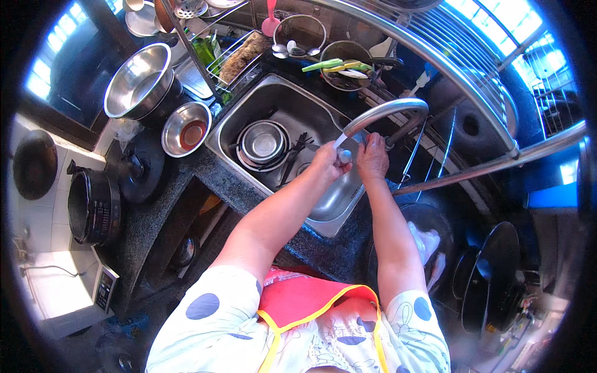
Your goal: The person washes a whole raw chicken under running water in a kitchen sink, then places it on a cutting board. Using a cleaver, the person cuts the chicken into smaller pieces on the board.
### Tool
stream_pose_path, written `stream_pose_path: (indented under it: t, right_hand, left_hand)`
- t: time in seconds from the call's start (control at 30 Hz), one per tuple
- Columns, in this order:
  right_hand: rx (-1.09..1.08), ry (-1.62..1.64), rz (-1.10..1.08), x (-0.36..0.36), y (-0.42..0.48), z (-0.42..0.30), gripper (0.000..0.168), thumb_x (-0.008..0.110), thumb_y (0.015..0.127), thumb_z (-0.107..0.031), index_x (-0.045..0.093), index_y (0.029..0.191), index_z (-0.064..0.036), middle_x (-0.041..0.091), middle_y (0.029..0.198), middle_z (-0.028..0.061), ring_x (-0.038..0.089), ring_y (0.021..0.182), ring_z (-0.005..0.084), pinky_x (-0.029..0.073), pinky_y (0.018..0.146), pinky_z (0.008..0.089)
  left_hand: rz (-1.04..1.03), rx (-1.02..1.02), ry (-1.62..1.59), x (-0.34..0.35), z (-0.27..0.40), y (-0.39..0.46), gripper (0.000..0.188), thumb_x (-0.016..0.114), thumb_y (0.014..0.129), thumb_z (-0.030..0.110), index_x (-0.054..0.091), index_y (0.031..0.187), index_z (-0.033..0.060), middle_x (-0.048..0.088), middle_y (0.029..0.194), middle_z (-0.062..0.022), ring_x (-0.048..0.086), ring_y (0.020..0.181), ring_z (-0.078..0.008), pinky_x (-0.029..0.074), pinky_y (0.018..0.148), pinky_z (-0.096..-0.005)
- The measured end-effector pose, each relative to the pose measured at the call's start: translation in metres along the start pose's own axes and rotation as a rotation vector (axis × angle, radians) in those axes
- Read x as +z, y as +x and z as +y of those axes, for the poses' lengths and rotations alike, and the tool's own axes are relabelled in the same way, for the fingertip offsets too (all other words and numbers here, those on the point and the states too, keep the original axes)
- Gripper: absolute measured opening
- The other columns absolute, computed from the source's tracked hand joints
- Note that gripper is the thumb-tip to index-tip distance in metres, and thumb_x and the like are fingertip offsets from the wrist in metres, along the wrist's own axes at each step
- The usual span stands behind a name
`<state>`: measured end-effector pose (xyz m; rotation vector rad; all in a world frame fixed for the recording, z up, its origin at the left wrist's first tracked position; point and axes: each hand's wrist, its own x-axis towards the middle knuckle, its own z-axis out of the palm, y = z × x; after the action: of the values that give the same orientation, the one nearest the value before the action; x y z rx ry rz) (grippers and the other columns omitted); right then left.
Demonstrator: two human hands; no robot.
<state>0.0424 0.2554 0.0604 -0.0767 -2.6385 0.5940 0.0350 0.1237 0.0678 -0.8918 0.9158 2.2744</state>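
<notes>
My left hand [329, 162] is closed over the stainless steel sink [343, 198], around a slim thing with a pale rounded end [345, 155]; most of it is hidden by the fingers. Just above that hand ends the curved metal spout of the tap [387, 112], with a white section at its tip. My right hand [373, 157] reaches to the sink's far right rim, beside the tap's base; its fingertips are partly hidden, and I cannot tell whether it grips anything. Nested metal bowls [262, 141] sit in the sink's left part, beside dark utensils [294, 156].
Left of the sink stand a small metal bowl [186, 129] with reddish contents and a large metal basin [138, 81]. Behind it, a basket [345, 79] holds utensils. A metal dish rack [447, 60] overhangs the right side. A dark pan [406, 224] lies near my right forearm.
</notes>
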Motion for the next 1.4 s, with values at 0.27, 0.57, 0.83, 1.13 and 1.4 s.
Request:
stream_pose_path:
  t: [0.27, 0.57, 0.83, 1.13, 1.4]
  right_hand:
    - [0.191, -0.109, -0.165, 0.01, 0.024, 0.003, 0.017, 0.053, 0.093, -0.026, 0.062, 0.106, -0.018, 0.063, 0.103, 0.0134, 0.064, 0.093, 0.0381, 0.052, 0.076, 0.0497]
    - [0.524, -0.094, -0.226, 0.022, 0.059, 0.001, 0.034, 0.067, 0.083, -0.039, 0.072, 0.101, -0.011, 0.07, 0.104, 0.0162, 0.066, 0.099, 0.0354, 0.052, 0.084, 0.0481]
    - [0.07, 0.077, -0.078, -0.028, 0.006, -0.049, 0.024, 0.066, 0.083, -0.023, 0.07, 0.098, -0.005, 0.064, 0.107, 0.0168, 0.063, 0.097, 0.034, 0.049, 0.088, 0.0455]
    - [0.158, 0.156, -0.592, -0.082, -0.129, -0.112, 0.063, 0.061, 0.08, -0.061, 0.057, 0.112, -0.007, 0.066, 0.105, 0.0223, 0.065, 0.097, 0.0398, 0.052, 0.082, 0.0477]
    - [0.322, 0.035, -0.042, -0.106, -0.227, -0.088, 0.019, 0.058, 0.089, -0.021, 0.057, 0.101, -0.006, 0.066, 0.071, 0.016, 0.066, 0.066, 0.0359, 0.051, 0.056, 0.0475]
  left_hand:
    - [0.009, -0.006, -0.127, -0.02, -0.016, -0.013, 0.019, 0.054, 0.093, 0.03, 0.057, 0.087, 0.0114, 0.059, 0.074, -0.0097, 0.06, 0.065, -0.03, 0.051, 0.055, -0.0445]
    - [-0.237, 0.004, 0.015, -0.086, -0.035, -0.058, 0.03, 0.072, 0.08, 0.013, 0.053, 0.102, 0.0175, 0.06, 0.092, -0.0004, 0.059, 0.084, -0.018, 0.05, 0.071, -0.0388]
    - [-0.355, -0.016, 0.219, -0.108, -0.048, -0.089, 0.033, 0.076, 0.072, 0.012, 0.059, 0.1, 0.0179, 0.063, 0.101, -0.0002, 0.057, 0.097, -0.02, 0.041, 0.085, -0.0451]
    - [-0.359, 0.216, 0.324, -0.135, -0.087, -0.1, 0.044, 0.06, 0.094, 0.03, 0.048, 0.132, 0.01, 0.058, 0.117, -0.0049, 0.058, 0.11, -0.0209, 0.046, 0.094, -0.0356]
    - [-0.85, 0.37, 1.112, -0.13, -0.115, -0.15, 0.038, 0.071, 0.086, 0.006, 0.057, 0.121, 0.0026, 0.064, 0.11, -0.0031, 0.059, 0.1, -0.0118, 0.049, 0.087, -0.0293]
